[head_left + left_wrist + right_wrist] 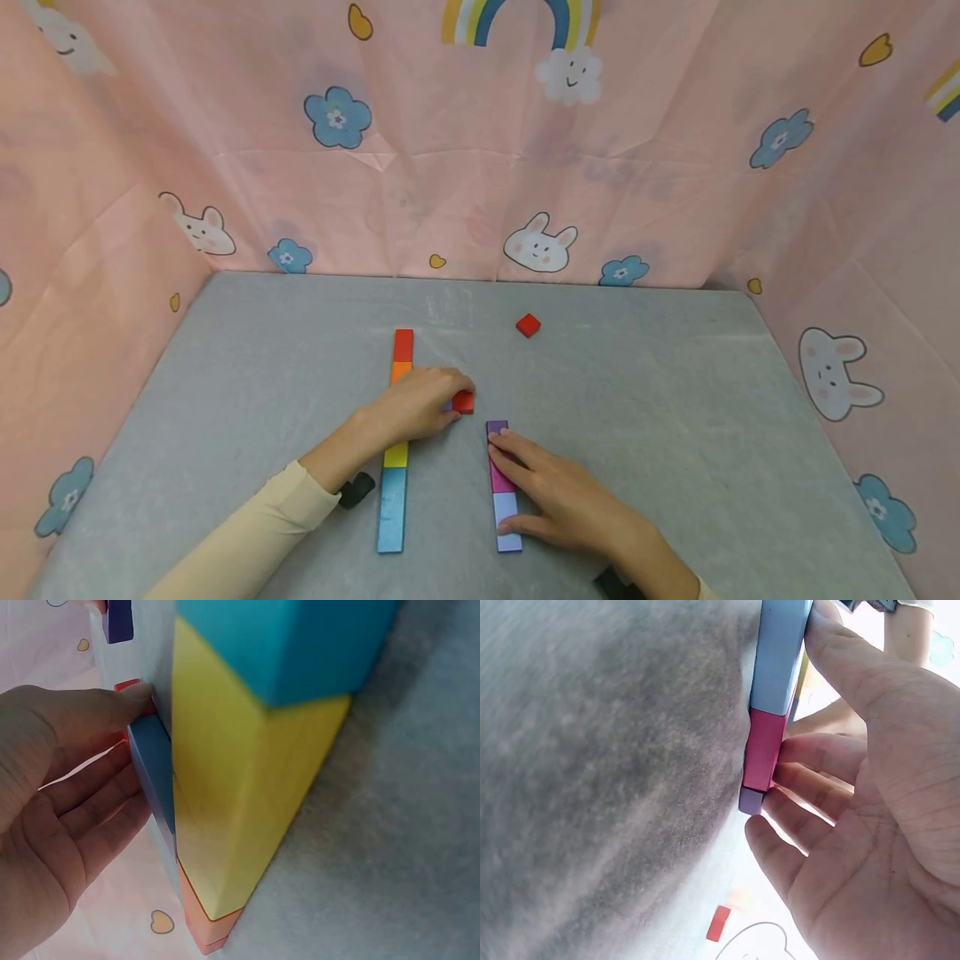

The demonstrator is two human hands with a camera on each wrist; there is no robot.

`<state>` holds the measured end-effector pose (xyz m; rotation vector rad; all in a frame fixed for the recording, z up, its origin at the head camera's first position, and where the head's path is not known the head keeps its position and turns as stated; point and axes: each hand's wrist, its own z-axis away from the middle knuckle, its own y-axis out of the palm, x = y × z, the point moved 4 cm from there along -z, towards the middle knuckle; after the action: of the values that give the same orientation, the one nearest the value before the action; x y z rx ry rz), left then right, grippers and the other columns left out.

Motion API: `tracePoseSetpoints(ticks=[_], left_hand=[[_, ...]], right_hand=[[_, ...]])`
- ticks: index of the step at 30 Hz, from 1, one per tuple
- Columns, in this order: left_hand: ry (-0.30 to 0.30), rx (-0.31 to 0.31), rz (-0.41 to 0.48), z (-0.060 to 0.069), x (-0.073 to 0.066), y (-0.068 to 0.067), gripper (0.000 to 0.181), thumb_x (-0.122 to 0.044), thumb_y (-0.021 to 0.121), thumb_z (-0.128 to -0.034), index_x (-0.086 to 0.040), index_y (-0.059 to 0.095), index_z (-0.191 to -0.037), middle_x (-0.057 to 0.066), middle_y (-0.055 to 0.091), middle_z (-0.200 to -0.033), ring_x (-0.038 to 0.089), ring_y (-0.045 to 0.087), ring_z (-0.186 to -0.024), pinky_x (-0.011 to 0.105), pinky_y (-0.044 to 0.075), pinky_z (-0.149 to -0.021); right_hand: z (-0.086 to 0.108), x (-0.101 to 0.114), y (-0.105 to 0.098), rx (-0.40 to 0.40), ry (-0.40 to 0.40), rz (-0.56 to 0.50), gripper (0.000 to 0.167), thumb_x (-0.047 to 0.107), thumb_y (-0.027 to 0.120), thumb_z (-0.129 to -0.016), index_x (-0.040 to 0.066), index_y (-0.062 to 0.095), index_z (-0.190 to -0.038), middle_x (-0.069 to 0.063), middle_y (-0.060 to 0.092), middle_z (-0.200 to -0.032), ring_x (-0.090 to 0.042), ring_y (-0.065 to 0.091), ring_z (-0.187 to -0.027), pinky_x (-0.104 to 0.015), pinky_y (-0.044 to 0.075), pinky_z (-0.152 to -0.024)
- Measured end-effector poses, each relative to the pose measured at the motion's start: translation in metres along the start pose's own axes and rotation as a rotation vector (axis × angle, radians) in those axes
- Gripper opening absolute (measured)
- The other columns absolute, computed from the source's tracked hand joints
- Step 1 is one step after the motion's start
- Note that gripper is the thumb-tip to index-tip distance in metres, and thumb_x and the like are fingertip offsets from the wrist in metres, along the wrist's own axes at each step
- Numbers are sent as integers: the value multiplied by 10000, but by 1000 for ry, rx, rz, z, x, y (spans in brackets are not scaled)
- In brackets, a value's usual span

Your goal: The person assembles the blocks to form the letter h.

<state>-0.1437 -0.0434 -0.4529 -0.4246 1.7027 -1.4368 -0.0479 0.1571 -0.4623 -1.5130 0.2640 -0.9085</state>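
Observation:
My left hand (pixel 420 404) reaches over a column of blocks and pinches a red block (pixel 463 403) between thumb and fingers. Against that red block lies a blue block (pixel 154 765), mostly covered by the hand from above. The column under my left wrist shows red (pixel 403 344), orange (pixel 401 371), yellow (pixel 396 455) and light-blue (pixel 392 510) blocks; its middle is hidden. My right hand (pixel 562 496) rests with fairly straight fingers on a second row: a purple block (pixel 497 427), a magenta block (pixel 501 479) and a lavender block (pixel 507 508). Its thumb touches the lavender one.
A single red block (pixel 528 325) lies turned at an angle farther back on the grey tabletop (pixel 675 400). Pink patterned cloth (pixel 450 167) hangs behind and along both sides of the table. Dark wrist straps (pixel 356 490) show by both forearms.

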Motion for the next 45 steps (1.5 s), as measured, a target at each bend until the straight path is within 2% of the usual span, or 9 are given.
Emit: tracePoseSetpoints(ticks=[4, 8, 17, 25, 30, 36, 45], left_hand=[[3, -6, 13, 0, -1, 1, 408, -218, 843, -921, -65, 728, -1282, 79, 781, -1207, 224, 723, -1044, 391, 637, -968], [-12, -10, 24, 0, 0, 1, 479, -266, 823, -939, -40, 698, -1343, 103, 767, -1270, 258, 732, -1140, 420, 626, -1020], [-34, -15, 17, -10, 4, -8, 488, -301, 761, -987, -44, 668, -1391, 136, 709, -1349, 303, 687, -1238, 464, 602, -1071], [-29, 3, -7, -26, 10, -10, 528, -288, 749, -996, -45, 629, -1449, 148, 661, -1446, 305, 644, -1338, 465, 572, -1121], [-35, 14, -2, -37, 13, -7, 542, -271, 752, -995, -46, 611, -1468, 153, 640, -1479, 312, 627, -1373, 479, 550, -1149], [-14, 6, 8, -59, 9, -6, 552, -288, 740, -1001, -57, 596, -1481, 148, 629, -1498, 312, 612, -1394, 487, 530, -1171], [-42, 9, -9, -82, 5, -9, 633, -349, 733, -1004, -71, 532, -1536, 129, 616, -1497, 288, 614, -1379, 470, 527, -1174]], right_hand=[[1, -1, -1, 16, 9, -1, 863, 582, 705, -952, 66, 460, -1598, -91, 414, -1695, -270, 471, -1539, -471, 524, -1171], [1, -2, -1, 34, 17, -3, 856, 601, 682, -959, 81, 459, -1601, -70, 398, -1707, -259, 460, -1547, -467, 521, -1175], [0, -2, -1, 47, 27, -20, 877, 606, 684, -956, 89, 432, -1618, -58, 387, -1709, -250, 457, -1549, -470, 502, -1195], [-6, 3, 3, 61, 11, 5, 866, 616, 685, -951, 95, 458, -1604, -38, 375, -1717, -239, 433, -1566, -449, 484, -1216], [-7, 3, 7, 83, 28, -18, 877, 616, 695, -946, 101, 448, -1611, -37, 366, -1722, -233, 417, -1576, -450, 472, -1228], [-2, -1, 4, 64, 51, -30, 875, 605, 702, -945, 93, 451, -1608, -41, 379, -1713, -239, 428, -1567, -463, 483, -1215], [0, -2, -1, 97, 84, -15, 875, 616, 699, -944, 120, 439, -1618, -20, 353, -1732, -212, 400, -1586, -457, 470, -1230]])
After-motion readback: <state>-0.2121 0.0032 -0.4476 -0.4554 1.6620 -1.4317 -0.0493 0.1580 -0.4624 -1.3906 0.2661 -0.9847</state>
